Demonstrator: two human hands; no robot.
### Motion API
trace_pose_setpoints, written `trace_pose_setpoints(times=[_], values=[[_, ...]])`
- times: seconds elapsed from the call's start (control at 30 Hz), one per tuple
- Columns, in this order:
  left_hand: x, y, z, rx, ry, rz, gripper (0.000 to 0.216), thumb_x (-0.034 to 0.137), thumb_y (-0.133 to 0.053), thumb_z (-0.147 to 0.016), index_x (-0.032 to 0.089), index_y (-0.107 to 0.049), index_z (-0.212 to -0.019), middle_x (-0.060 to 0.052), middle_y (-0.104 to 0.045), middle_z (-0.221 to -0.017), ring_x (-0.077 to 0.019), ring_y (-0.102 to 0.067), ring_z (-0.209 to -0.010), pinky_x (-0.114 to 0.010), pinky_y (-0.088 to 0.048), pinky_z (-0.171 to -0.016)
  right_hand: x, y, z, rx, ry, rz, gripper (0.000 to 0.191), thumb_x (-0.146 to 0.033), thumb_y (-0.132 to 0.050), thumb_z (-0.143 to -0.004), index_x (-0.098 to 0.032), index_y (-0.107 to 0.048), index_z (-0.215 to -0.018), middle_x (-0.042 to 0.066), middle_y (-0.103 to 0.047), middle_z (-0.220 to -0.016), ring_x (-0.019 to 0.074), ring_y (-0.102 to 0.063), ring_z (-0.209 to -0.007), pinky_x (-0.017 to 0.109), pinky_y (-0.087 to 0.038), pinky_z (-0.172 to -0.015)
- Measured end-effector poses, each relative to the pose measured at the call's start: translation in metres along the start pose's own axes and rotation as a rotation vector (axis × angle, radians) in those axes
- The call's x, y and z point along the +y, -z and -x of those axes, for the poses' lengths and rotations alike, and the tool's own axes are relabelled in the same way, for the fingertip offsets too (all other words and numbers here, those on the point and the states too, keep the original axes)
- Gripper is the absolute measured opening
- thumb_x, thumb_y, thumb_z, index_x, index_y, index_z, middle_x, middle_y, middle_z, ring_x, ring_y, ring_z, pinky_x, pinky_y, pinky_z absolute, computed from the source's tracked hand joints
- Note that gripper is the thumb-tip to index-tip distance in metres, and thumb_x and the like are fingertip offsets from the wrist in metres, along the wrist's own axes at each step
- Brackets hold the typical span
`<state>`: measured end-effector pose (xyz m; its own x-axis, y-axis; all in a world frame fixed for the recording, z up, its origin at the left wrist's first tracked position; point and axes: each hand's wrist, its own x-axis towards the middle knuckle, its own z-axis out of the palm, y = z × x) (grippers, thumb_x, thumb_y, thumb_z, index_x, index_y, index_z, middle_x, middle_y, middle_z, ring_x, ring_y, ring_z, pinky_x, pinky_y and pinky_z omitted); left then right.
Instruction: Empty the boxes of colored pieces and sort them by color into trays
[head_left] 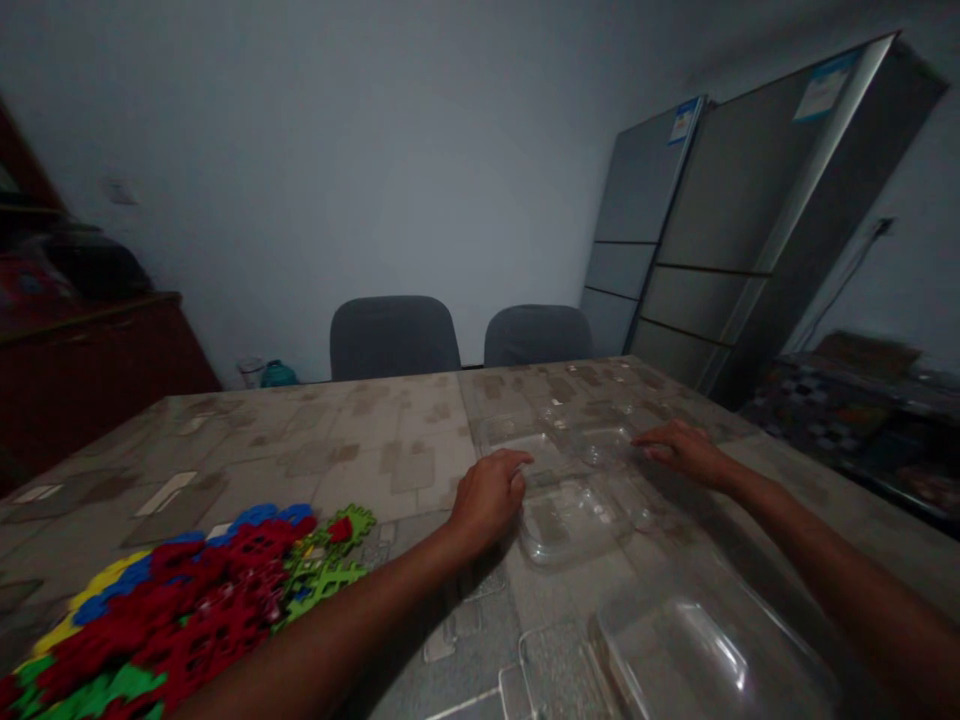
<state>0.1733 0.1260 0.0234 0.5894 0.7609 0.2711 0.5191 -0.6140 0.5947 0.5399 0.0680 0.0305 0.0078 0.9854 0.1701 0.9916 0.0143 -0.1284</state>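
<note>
Clear-plastic and compartmented, the tray [577, 520] lies toward the tabletop [412, 410]'s right edge, seemingly steadied between the loosely curled left hand [491, 498] and part-extended right hand [684, 450], any grip impossible to tell.

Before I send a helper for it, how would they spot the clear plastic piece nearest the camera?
On the patterned table, look right of the colourful pile. At the view's bottom edge lies the clear plastic piece. Unlike the clear tray between the left hand and right hand, it sits nearest the camera, with neither hand on it.
</note>
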Motion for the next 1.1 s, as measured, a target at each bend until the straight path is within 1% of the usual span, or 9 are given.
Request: trace_pose_setpoints(times=[0.17,0.27,0.33,0.4,0.5,0.57,0.67,0.87,1.1], values=[[0.000,0.003,0.008,-0.018,-0.012,-0.002,0.028,0.026,-0.062,-0.101,0.020,-0.062,-0.128,-0.010,-0.062,-0.136,-0.0280,-0.061,-0.122,-0.052,-0.048,-0.105,-0.005,0.003,0.002,0.055,-0.004,-0.050,0.034,-0.039,-0.054,-0.085,-0.027,-0.077,-0.107,0.007,-0.078,-0.114,0.0339,-0.067,-0.109,0.054,-0.047,-0.100],[-0.001,0.005,0.015,-0.023,-0.025,-0.006,0.036,0.019,-0.057,-0.101,0.020,-0.057,-0.137,-0.011,-0.057,-0.146,-0.0251,-0.053,-0.135,-0.043,-0.040,-0.114,-0.012,0.015,0.015,0.135,-0.036,-0.071,0.039,-0.045,-0.051,-0.087,-0.026,-0.075,-0.111,0.009,-0.074,-0.122,0.0341,-0.065,-0.116,0.051,-0.046,-0.103],[-0.003,0.007,0.021,-0.013,-0.020,-0.020,0.040,0.019,-0.054,-0.101,0.019,-0.054,-0.141,-0.011,-0.051,-0.153,-0.0251,-0.049,-0.139,-0.040,-0.038,-0.116,-0.019,0.026,0.033,0.178,-0.086,-0.083,0.042,-0.050,-0.047,-0.089,-0.024,-0.075,-0.108,0.012,-0.076,-0.116,0.0340,-0.069,-0.108,0.047,-0.053,-0.092],[-0.004,0.010,0.026,-0.001,-0.011,-0.036,0.041,0.021,-0.051,-0.101,0.018,-0.053,-0.142,-0.012,-0.044,-0.158,-0.0283,-0.049,-0.139,-0.043,-0.041,-0.115,-0.028,0.034,0.060,0.193,-0.138,-0.097,0.045,-0.055,-0.044,-0.091,-0.024,-0.076,-0.101,0.012,-0.079,-0.103,0.0310,-0.073,-0.087,0.042,-0.057,-0.075],[-0.006,0.015,0.036,0.019,-0.026,-0.056,0.041,0.021,-0.049,-0.099,0.018,-0.054,-0.140,-0.012,-0.039,-0.161,-0.0304,-0.048,-0.139,-0.046,-0.042,-0.113,-0.044,0.036,0.111,0.145,-0.257,-0.165,0.046,-0.063,-0.048,-0.087,-0.027,-0.076,-0.091,0.009,-0.079,-0.086,0.0261,-0.071,-0.065,0.036,-0.054,-0.060],[-0.004,0.019,0.042,0.038,-0.063,-0.066,0.041,0.020,-0.049,-0.098,0.018,-0.055,-0.139,-0.012,-0.038,-0.161,-0.0299,-0.043,-0.143,-0.046,-0.038,-0.116,-0.054,0.028,0.142,0.050,-0.349,-0.226,0.046,-0.068,-0.054,-0.081,-0.029,-0.076,-0.091,0.007,-0.077,-0.076,0.0255,-0.069,-0.060,0.035,-0.053,-0.057],[0.005,0.023,0.052,0.052,-0.157,-0.071,0.037,0.019,-0.048,-0.097,0.020,-0.060,-0.132,-0.011,-0.045,-0.157,-0.0286,-0.044,-0.140,-0.045,-0.037,-0.116,-0.065,0.012,0.170,-0.089,-0.358,-0.279,0.039,-0.063,-0.059,-0.076,-0.030,-0.076,-0.090,0.006,-0.075,-0.067,0.0271,-0.068,-0.060,0.034,-0.050,-0.055],[0.036,0.017,0.066,-0.062,-0.351,-0.044,0.025,0.021,-0.050,-0.099,0.023,-0.072,-0.108,-0.008,-0.068,-0.132,-0.0280,-0.060,-0.114,-0.044,-0.048,-0.100,-0.084,0.006,0.156,-0.044,-0.366,-0.216,0.027,-0.043,-0.049,-0.081,-0.027,-0.071,-0.082,0.007,-0.076,-0.074,0.0277,-0.070,-0.067,0.033,-0.045,-0.057],[0.043,0.007,0.064,-0.182,-0.398,0.009,0.018,0.017,-0.058,-0.095,0.019,-0.075,-0.101,-0.009,-0.073,-0.121,-0.0283,-0.063,-0.109,-0.044,-0.052,-0.094,-0.113,0.010,0.137,-0.114,-0.333,-0.192,0.025,-0.034,-0.044,-0.086,-0.024,-0.067,-0.087,0.004,-0.072,-0.072,0.0231,-0.068,-0.068,0.029,-0.039,-0.059]])
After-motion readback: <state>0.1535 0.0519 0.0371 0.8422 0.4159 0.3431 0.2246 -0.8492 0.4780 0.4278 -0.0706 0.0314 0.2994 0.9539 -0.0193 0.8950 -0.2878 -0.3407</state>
